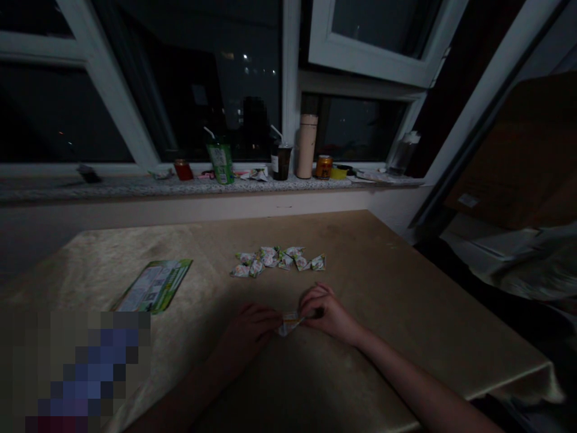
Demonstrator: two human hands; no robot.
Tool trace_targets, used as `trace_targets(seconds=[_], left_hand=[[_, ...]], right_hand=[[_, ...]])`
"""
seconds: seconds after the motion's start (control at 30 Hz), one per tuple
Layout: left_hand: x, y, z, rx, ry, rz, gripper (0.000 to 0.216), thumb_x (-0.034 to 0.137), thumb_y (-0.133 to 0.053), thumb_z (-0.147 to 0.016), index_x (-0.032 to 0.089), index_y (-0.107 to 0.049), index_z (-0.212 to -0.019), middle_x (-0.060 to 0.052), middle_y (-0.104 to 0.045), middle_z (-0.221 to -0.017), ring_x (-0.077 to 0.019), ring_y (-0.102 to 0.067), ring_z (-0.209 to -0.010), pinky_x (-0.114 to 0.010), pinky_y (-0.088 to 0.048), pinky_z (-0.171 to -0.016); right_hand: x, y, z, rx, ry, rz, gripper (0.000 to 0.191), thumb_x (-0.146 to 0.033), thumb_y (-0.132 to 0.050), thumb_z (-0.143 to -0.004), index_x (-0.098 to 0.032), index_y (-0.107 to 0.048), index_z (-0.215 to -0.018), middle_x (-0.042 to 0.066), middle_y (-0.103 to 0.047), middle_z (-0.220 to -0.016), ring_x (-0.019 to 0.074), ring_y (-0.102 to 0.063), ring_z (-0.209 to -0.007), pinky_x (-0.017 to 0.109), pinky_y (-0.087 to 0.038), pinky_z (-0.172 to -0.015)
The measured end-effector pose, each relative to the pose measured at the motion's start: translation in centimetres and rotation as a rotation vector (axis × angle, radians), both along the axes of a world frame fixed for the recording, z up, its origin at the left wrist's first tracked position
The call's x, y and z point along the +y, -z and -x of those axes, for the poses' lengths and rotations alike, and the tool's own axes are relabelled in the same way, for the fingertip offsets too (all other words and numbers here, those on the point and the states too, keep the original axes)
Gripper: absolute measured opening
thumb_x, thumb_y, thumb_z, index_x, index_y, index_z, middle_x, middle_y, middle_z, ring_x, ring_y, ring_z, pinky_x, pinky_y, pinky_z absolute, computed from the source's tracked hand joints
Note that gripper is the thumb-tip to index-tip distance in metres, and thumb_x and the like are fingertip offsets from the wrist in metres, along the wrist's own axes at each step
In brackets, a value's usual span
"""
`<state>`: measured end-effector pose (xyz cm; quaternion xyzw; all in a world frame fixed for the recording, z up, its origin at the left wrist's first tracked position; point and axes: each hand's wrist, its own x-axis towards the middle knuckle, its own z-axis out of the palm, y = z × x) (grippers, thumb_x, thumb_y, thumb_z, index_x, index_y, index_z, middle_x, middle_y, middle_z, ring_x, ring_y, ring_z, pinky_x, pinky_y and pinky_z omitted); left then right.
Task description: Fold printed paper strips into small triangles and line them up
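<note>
A small sachet [289, 323] is held just above the near middle of the bench [383, 313], pinched at its left end by the left hand [250, 331] and at its right end by the right hand [325, 313]. Both hands are closed on it with fingers curled. Its long axis is laid left to right, the left end slightly nearer; which end is the top cannot be told in the dim light. A heap of similar sachets [277, 260] is seen farther off, and a green flat packet [153, 285] lies at the left. If the ends are pulled unevenly, the wrapper could be torn crookedly and the contents dropped, judging by the narrow pinch.
</note>
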<state>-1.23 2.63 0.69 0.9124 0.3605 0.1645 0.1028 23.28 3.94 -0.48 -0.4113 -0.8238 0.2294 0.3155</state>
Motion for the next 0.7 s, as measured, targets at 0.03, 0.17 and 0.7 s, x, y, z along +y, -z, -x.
trace_targets(seconds=[0.03,0.17,0.7], left_hand=[[0.0,0.0,0.0,0.009,0.006,0.007,0.037,0.011,-0.046,-0.086,0.028,-0.066,-0.113,-0.001,-0.068,-0.113,-0.0200,-0.059,-0.105,-0.038,-0.039,-0.093],[-0.4,-0.1,-0.1,0.023,-0.004,0.004,0.039,0.011,-0.047,-0.085,0.026,-0.064,-0.116,-0.001,-0.067,-0.115,-0.0206,-0.058,-0.105,-0.039,-0.038,-0.094],[-2.0,-1.7,-0.1,0.033,0.036,-0.030,0.036,0.016,-0.047,-0.087,0.021,-0.056,-0.122,-0.004,-0.062,-0.120,-0.0220,-0.055,-0.108,-0.040,-0.036,-0.100]], right_hand=[[0.0,0.0,0.0,-0.002,0.000,0.012,0.007,-0.029,-0.074,-0.073,-0.024,-0.070,-0.074,0.000,-0.069,-0.087,0.0179,-0.062,-0.091,0.045,-0.025,-0.101],[0.0,-0.4,-0.1,-0.025,0.000,0.038,0.008,-0.026,-0.077,-0.071,-0.026,-0.072,-0.078,0.000,-0.068,-0.088,0.0178,-0.061,-0.092,0.044,-0.026,-0.101],[-0.3,-1.1,-0.4,-0.048,-0.043,0.026,0.015,-0.024,-0.078,-0.070,-0.027,-0.074,-0.084,0.000,-0.068,-0.091,0.0186,-0.059,-0.094,0.039,-0.035,-0.093]])
